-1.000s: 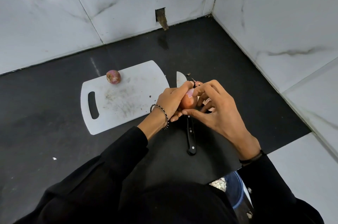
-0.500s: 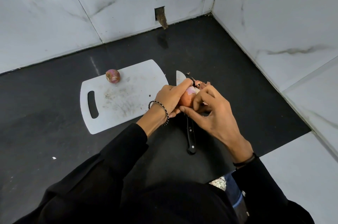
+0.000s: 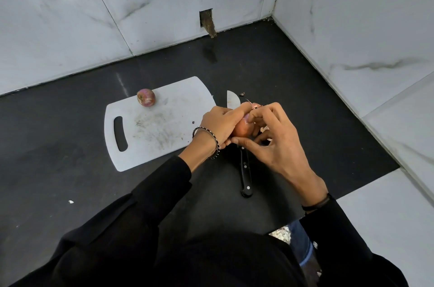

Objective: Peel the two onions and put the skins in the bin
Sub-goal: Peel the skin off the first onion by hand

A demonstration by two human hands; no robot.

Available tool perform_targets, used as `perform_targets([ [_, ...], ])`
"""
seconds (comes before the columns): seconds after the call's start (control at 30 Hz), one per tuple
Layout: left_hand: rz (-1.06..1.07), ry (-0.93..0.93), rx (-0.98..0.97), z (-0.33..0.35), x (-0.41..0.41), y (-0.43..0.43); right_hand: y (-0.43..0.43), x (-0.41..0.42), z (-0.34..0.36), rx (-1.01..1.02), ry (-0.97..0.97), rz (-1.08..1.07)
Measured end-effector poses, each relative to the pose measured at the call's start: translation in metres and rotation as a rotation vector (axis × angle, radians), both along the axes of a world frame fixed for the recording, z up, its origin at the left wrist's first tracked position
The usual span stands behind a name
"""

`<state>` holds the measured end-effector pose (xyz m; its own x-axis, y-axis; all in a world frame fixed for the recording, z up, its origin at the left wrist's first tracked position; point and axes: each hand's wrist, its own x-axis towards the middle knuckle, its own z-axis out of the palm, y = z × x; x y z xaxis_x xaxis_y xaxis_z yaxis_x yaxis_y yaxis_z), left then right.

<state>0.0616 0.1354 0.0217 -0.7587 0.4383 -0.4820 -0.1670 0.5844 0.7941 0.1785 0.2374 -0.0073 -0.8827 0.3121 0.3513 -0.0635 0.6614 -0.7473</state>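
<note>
Left hand [image 3: 219,122] grips onion [image 3: 242,129]; right hand [image 3: 272,139] pinches skin [image 3: 256,106] at far end. Peel downward slowly, keep strips whole.

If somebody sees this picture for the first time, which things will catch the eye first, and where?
First the two hands at the centre: the left hand and the right hand hold an onion together above the dark counter, right of the white cutting board. A second onion sits alone near the board's far edge. A black-handled knife lies on the counter under the hands.
</note>
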Motion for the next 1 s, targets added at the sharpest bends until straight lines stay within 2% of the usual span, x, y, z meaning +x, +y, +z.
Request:
perform_targets([
  [0.3, -0.022, 0.022, -0.050, -0.004, 0.002, -0.003, -0.002, 0.000, -0.006, 0.025, -0.004, 0.014],
  [0.47, 0.007, -0.070, -0.017, -0.002, 0.000, -0.005, -0.008, 0.003, -0.009, 0.038, 0.060, 0.013],
  [0.63, -0.030, -0.048, 0.000, 0.004, -0.003, -0.003, -0.011, 0.003, -0.004, -0.054, 0.065, -0.091],
  [0.73, -0.029, -0.053, 0.003, 0.003, -0.003, -0.003, -0.008, 0.003, -0.001, -0.026, 0.089, -0.057],
  [0.83, -0.032, -0.048, 0.016, 0.000, -0.002, -0.004, -0.004, 0.005, 0.003, -0.089, 0.061, -0.041],
  [1.0, -0.052, 0.015, -0.035, -0.005, -0.003, -0.008, 0.013, 0.011, 0.004, 0.127, 0.091, 0.053],
])
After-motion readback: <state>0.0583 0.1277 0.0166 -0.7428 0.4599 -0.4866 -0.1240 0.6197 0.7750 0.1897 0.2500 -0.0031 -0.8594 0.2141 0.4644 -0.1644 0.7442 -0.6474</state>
